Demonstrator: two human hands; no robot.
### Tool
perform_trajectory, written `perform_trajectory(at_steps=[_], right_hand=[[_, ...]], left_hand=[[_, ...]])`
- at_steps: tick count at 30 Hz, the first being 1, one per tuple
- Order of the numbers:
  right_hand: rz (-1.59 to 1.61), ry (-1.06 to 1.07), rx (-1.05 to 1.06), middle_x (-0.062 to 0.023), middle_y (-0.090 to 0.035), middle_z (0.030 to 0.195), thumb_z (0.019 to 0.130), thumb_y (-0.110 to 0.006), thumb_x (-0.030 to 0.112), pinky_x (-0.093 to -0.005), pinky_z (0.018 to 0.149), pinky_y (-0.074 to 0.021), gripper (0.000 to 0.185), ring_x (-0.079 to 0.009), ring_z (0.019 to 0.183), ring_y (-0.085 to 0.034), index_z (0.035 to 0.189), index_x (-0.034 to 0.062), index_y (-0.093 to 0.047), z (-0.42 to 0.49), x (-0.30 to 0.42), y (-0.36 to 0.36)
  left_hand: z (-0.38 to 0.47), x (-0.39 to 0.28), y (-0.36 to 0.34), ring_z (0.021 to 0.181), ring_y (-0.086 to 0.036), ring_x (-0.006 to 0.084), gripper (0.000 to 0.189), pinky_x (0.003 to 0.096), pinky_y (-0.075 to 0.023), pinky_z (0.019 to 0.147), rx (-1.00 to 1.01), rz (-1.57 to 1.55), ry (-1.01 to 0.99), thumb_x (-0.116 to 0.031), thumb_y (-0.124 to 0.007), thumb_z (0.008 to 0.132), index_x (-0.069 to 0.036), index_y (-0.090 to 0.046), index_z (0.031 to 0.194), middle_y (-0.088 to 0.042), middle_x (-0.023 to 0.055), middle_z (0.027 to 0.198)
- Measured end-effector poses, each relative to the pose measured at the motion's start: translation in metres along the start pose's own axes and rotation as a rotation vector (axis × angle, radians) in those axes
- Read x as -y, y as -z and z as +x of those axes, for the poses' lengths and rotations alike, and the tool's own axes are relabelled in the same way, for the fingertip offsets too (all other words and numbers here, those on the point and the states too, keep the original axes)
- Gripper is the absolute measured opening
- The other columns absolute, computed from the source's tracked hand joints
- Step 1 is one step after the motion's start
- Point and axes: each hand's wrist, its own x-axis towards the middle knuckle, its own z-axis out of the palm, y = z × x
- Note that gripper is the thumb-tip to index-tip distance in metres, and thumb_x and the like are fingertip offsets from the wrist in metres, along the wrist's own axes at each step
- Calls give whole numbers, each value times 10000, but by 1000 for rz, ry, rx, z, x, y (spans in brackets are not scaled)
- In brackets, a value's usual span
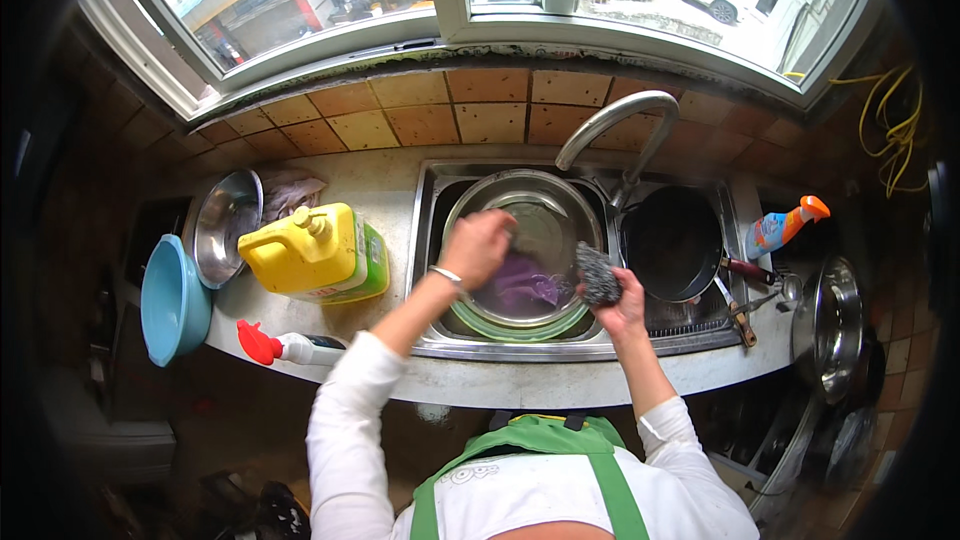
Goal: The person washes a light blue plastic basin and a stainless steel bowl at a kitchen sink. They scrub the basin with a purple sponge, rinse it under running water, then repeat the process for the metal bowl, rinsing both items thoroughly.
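Observation:
A round stainless steel basin [551, 187] with water and a purple cloth [529, 285] in it stands in the left sink bowl, above a green rim [517, 331]. My left hand [480, 244] is over the basin's left side, blurred, its fingers curled; whether it holds anything is hidden. At the basin's right edge my right hand [622, 307] grips a grey scouring pad [597, 274]. The steel faucet [652, 109] arches behind the bowls. A black frying pan [667, 244] lies in the right bowl.
Left on the counter are a yellow jug [300, 255], a red-topped spray bottle [292, 349], a steel bowl [225, 229] and a blue basin [176, 300]. To the right are a knife [739, 315], an orange-topped spray bottle [776, 229] and a steel pan [829, 330].

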Motion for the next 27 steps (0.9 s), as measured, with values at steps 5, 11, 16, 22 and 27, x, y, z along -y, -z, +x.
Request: perform_trajectory(at_steps=[5, 11, 16, 22, 27], right_hand=[[85, 32, -38, -166, -649, 1038, 800, -554, 161, -461, 812, -509, 334, -299, 937, -623, 1073, -29, -584, -11, 38, 15], [57, -32, -24, -140, -658, 1002, 798, -573, 161, -452, 772, -505, 288, -285, 883, -627, 1036, 2, -599, -2, 69, 44], [-71, 26, -82, -124, -654, 979, 822, -545, 96, -511, 716, -523, 63, -308, 861, -631, 780, 104, -592, -1, 98, 55], [-225, 19, -142, -63, -583, 777, 818, -539, 53, -478, 696, -544, 245, -262, 775, -617, 635, 126, -394, 36, 121, 31], [-491, 128, 227, -140, -622, 1130, 764, -570, 24, -290, 903, -464, 400, -191, 999, -606, 1164, 5, -579, 59, 121, -8]], left_hand=[[27, 42, -157, 889, -659, 224, 412, 328, -512, 784, 82, -235, 524, -197, -604, 836, -14, -546, 1200, -676, 146, 991], [102, 74, -257, 824, -646, 289, 573, 368, -508, 749, -159, -270, 836, -363, -655, 798, 36, -517, 1185, -641, 227, 1011], [137, 46, -267, 1033, -577, 442, 646, 452, -452, 898, -323, -229, 1111, -410, -683, 775, 67, -451, 1143, -601, 321, 1055], [139, 27, -246, 974, -595, 456, 565, 444, -490, 818, -363, -160, 948, -249, -695, 701, 161, -459, 1012, -593, 363, 982], [73, -16, -192, 812, -612, 423, 393, 416, -488, 761, -269, -283, 721, -146, -641, 691, 88, -489, 968, -611, 274, 846]])
